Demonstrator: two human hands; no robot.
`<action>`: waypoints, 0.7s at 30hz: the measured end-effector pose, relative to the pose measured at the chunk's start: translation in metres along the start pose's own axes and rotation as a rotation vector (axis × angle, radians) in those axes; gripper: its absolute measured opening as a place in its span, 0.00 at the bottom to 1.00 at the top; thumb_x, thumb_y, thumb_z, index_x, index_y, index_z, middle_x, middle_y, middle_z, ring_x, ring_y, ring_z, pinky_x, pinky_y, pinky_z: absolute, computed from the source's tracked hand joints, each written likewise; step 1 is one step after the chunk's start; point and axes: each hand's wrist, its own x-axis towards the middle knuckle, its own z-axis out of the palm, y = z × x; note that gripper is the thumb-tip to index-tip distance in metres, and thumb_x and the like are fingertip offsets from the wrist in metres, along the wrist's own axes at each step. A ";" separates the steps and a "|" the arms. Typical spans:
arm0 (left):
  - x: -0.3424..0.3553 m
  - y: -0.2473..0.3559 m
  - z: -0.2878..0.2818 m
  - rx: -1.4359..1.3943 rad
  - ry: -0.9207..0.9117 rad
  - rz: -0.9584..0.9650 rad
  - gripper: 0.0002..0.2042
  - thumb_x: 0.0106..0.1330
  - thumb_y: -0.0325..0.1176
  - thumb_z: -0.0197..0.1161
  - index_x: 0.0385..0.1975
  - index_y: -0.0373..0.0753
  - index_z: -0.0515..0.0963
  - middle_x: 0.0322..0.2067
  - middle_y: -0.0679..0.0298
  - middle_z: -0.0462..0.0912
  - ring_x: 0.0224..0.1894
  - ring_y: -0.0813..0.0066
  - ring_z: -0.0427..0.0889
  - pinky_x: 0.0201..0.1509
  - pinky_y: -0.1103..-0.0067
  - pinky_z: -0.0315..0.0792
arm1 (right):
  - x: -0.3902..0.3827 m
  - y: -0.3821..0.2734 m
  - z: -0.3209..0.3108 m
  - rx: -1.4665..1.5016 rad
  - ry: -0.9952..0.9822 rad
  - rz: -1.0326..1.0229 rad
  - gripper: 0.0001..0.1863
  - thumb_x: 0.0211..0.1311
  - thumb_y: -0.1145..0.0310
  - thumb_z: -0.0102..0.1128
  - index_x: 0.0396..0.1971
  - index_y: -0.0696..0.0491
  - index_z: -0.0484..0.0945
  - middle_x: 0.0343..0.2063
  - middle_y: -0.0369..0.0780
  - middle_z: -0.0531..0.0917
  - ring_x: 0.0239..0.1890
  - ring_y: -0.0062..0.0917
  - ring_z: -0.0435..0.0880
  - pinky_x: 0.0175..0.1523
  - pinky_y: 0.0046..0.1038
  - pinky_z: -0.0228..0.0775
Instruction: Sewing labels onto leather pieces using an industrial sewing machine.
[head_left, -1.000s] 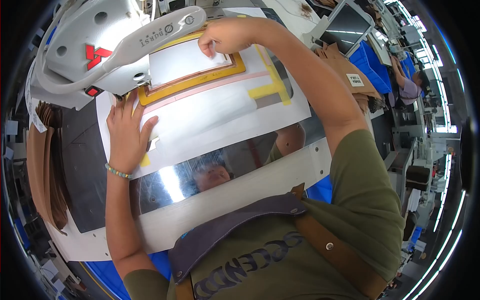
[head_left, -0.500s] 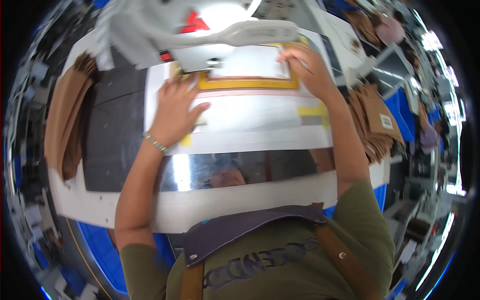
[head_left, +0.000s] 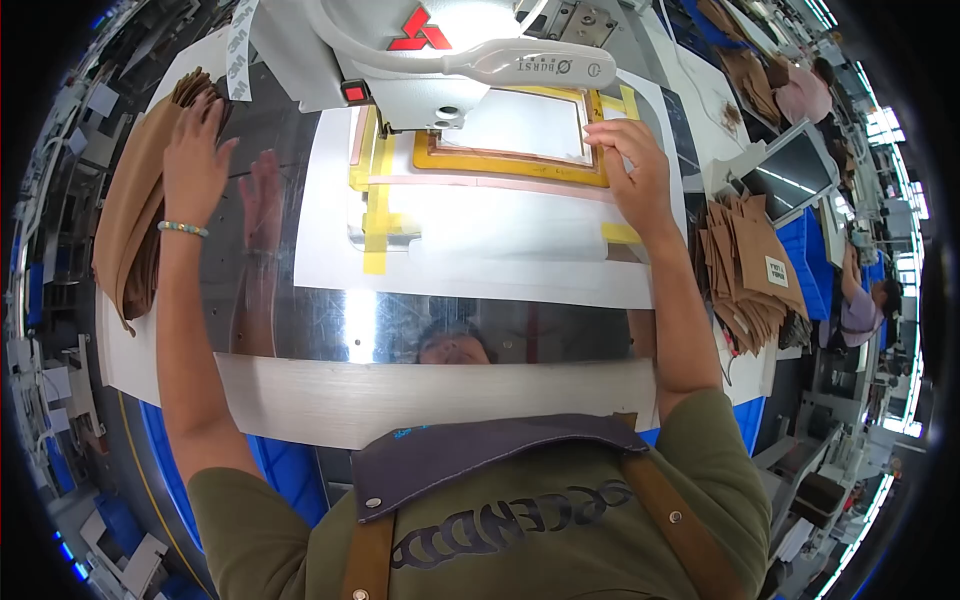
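Yellow frame (head_left: 510,168) lies flat on a white sheet (head_left: 325,240), partly beneath the white machine head (head_left: 295,55), whose body covers its upper left portion. A thin brown border runs along the frame's inner edge, around a white field.

Right hand (head_left: 634,168): at the frame's right side, fingers bent and bunched, fingertips at the frame's bar. Whether they pinch the bar or merely rest on it cannot be told.

Left hand (head_left: 197,155): well apart from the frame, at the upper end of a stack of brown pieces (head_left: 128,215) on the left of the work surface. Its fingers are extended and slightly spread, thumb held out to the side, and nothing is seen gripped. Contact with the stack cannot be confirmed. A beaded bracelet (head_left: 183,229) circles that wrist.

Yellow tape (head_left: 376,225) crosses the sheet to the left of the frame; a pink strip (head_left: 470,182) runs just below it. Polished metal plate (head_left: 570,330) shows along the sheet's near edge. A second brown pile (head_left: 735,245), bearing a white label, sits to the right, near a blue bin (head_left: 803,255).
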 end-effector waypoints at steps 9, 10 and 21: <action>-0.051 -0.086 0.006 0.114 -0.094 -0.192 0.19 0.69 0.32 0.69 0.60 0.41 0.81 0.56 0.59 0.84 0.60 0.53 0.82 0.58 0.61 0.82 | -0.010 0.002 -0.009 -0.009 -0.002 0.010 0.10 0.66 0.82 0.55 0.39 0.59 0.86 0.46 0.44 0.90 0.52 0.37 0.86 0.60 0.35 0.76; -0.053 -0.084 0.004 0.093 -0.029 -0.194 0.20 0.68 0.32 0.71 0.60 0.41 0.82 0.56 0.60 0.83 0.60 0.54 0.82 0.58 0.61 0.81 | -0.011 0.003 -0.009 -0.019 -0.005 0.020 0.10 0.66 0.82 0.55 0.39 0.59 0.86 0.46 0.44 0.90 0.52 0.36 0.86 0.60 0.34 0.76; -0.060 -0.120 -0.017 -0.109 -0.084 -0.198 0.16 0.79 0.40 0.63 0.56 0.36 0.84 0.57 0.55 0.84 0.56 0.46 0.84 0.58 0.61 0.78 | 0.019 -0.027 0.012 0.158 -0.275 0.081 0.15 0.73 0.77 0.47 0.49 0.61 0.84 0.47 0.47 0.89 0.53 0.37 0.87 0.63 0.34 0.75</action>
